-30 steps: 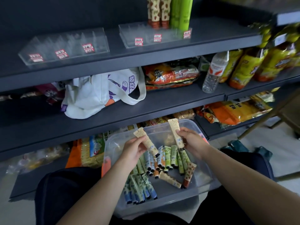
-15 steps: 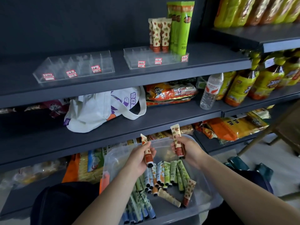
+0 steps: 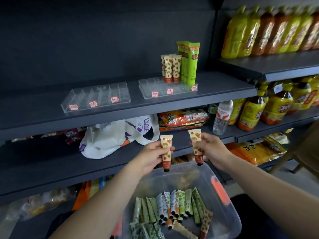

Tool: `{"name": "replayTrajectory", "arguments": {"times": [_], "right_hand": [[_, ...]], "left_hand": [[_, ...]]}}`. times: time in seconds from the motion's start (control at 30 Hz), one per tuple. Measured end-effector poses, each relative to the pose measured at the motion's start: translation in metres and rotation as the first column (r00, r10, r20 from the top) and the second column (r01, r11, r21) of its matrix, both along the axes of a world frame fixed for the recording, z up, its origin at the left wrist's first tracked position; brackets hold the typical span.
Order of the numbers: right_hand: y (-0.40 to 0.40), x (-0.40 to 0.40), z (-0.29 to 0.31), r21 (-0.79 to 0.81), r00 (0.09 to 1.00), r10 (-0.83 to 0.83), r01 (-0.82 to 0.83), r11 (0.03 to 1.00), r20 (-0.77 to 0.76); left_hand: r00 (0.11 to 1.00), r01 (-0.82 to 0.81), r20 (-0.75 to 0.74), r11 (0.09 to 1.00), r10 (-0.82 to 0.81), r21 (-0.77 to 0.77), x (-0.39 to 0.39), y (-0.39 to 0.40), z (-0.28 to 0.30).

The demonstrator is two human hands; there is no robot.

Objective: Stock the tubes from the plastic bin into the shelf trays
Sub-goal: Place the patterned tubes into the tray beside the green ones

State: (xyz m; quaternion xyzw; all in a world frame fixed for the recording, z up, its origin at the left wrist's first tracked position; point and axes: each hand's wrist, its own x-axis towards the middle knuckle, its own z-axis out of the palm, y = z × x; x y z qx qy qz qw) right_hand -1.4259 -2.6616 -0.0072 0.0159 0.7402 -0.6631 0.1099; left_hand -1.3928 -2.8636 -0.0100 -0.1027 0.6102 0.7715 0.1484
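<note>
My left hand [image 3: 151,156] grips a cream tube with an orange fruit print [image 3: 166,153], cap down. My right hand [image 3: 209,149] holds a matching tube [image 3: 196,147] the same way. Both hang above the clear plastic bin [image 3: 222,211] on my lap, which holds several more tubes [image 3: 172,206] in green, blue and orange prints. On the upper shelf stand two clear trays: the left tray [image 3: 96,97] is empty, the right tray [image 3: 168,89] holds a few fruit-print tubes [image 3: 170,69] and tall green tubes [image 3: 189,63] at its back right.
The dark shelf [image 3: 51,116] carries both trays. Below it lie a white tote bag [image 3: 119,137], snack packs [image 3: 183,119] and a water bottle [image 3: 221,117]. Yellow drink bottles [image 3: 269,30] fill the shelves on the right. A wooden chair [image 3: 305,152] stands at right.
Both hands lifted their tubes out of the bin and turned them upright, rising toward the shelves. My view tilted upward, bringing the upper shelf and trays closer.
</note>
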Motion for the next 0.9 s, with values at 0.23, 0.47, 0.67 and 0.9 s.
{"name": "replayTrajectory", "arguments": {"times": [0.23,0.47,0.67,0.9], "right_hand": [[-0.012,-0.021,0.121,0.130,0.967,0.116,-0.089,0.988,-0.226],[-0.021,-0.049,0.245,0.428,0.868,0.228,-0.020,0.903,-0.441],[-0.037,-0.084,0.299,0.791,0.747,0.459,0.145,0.594,-0.482],[-0.059,-0.141,0.299,0.924,0.697,0.625,0.154,0.349,-0.352]], "left_hand": [[0.960,0.035,-0.265,0.978,-0.091,-0.206,-0.020,-0.006,0.108],[0.878,-0.187,-0.468,0.835,-0.094,-0.518,-0.060,-0.022,0.209],[0.837,-0.303,-0.543,0.770,-0.067,-0.561,-0.102,-0.026,0.257],[0.821,-0.417,-0.567,0.611,-0.066,-0.673,-0.153,-0.021,0.247]]}}
